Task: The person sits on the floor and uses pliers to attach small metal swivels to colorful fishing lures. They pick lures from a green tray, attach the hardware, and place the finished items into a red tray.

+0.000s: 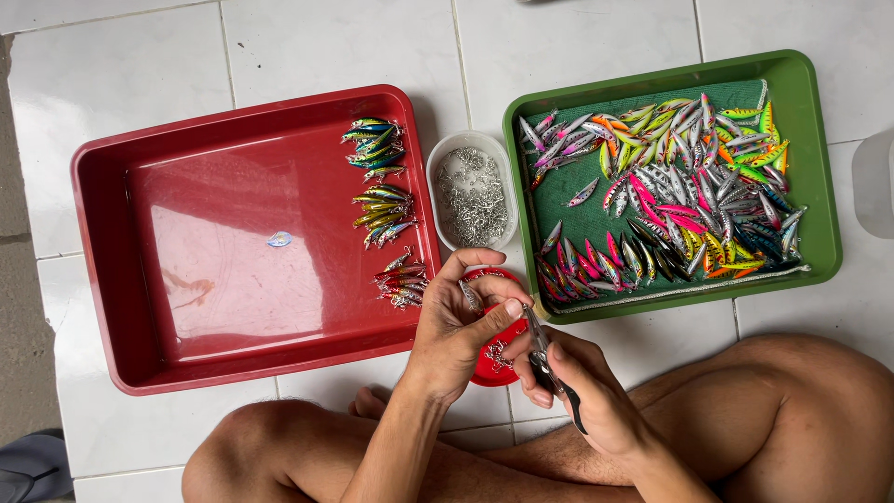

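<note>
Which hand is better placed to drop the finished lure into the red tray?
Probably the left hand: it pinches the lure beside the red tray, while the right hand grips pliers.

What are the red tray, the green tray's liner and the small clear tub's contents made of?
Large red rectangular tray: likely moulded plastic, glossy, with soft reflections and rounded corners. Green rectangular tray: the same look; its dark green liner seems to be woven cloth or mesh, matte with a pale stitched edge. Small clear plastic tub: holds silvery bits, probably metal hooks or rings, too small to tell.
</note>
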